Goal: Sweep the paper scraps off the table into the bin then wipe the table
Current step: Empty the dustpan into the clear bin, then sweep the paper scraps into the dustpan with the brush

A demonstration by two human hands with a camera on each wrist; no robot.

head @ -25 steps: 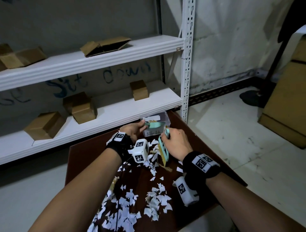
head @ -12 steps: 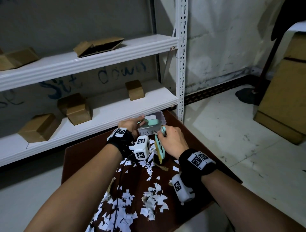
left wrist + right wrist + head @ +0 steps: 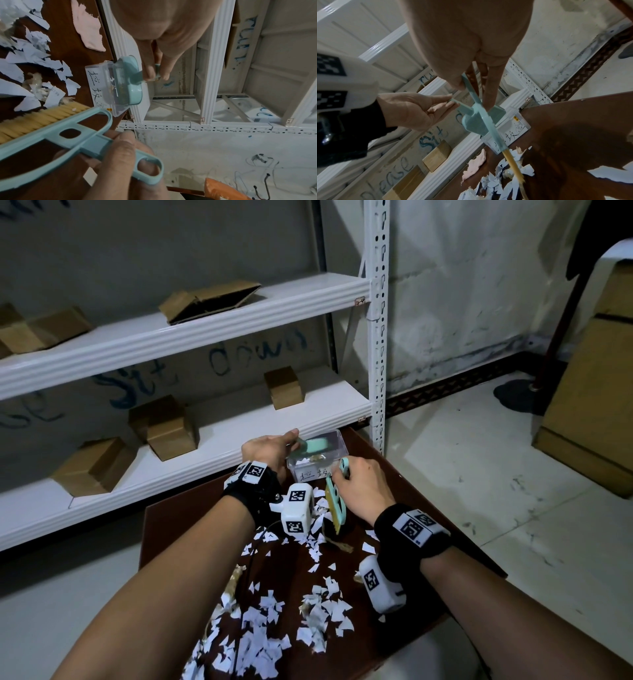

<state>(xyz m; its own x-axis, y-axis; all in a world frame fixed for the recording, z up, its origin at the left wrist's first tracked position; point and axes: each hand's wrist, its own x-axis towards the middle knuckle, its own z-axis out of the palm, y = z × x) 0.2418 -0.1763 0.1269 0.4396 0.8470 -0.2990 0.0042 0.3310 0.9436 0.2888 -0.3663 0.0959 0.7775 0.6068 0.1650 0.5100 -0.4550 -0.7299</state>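
Note:
White paper scraps (image 3: 260,628) litter the dark brown table (image 3: 178,525). At its far edge stands a small clear plastic bin (image 3: 318,463) with a handwritten label. My left hand (image 3: 291,440) pinches the handle of a teal dustpan (image 3: 128,81), which is tipped over the bin's (image 3: 102,86) opening. My right hand (image 3: 342,474) grips the handle of a teal brush (image 3: 334,503) with tan bristles, held on edge just in front of the bin. The brush (image 3: 51,135) bristles touch scraps on the table. A pink cloth (image 3: 89,27) lies by the table's far edge.
A white metal shelf rack (image 3: 205,313) with several cardboard boxes stands right behind the table. Its upright post (image 3: 376,337) rises beside the bin. A large cardboard box (image 3: 589,412) sits on the tiled floor to the right.
My left hand has carried the dustpan from in front of the bin up over its opening. My right hand with the brush has stayed beside the bin.

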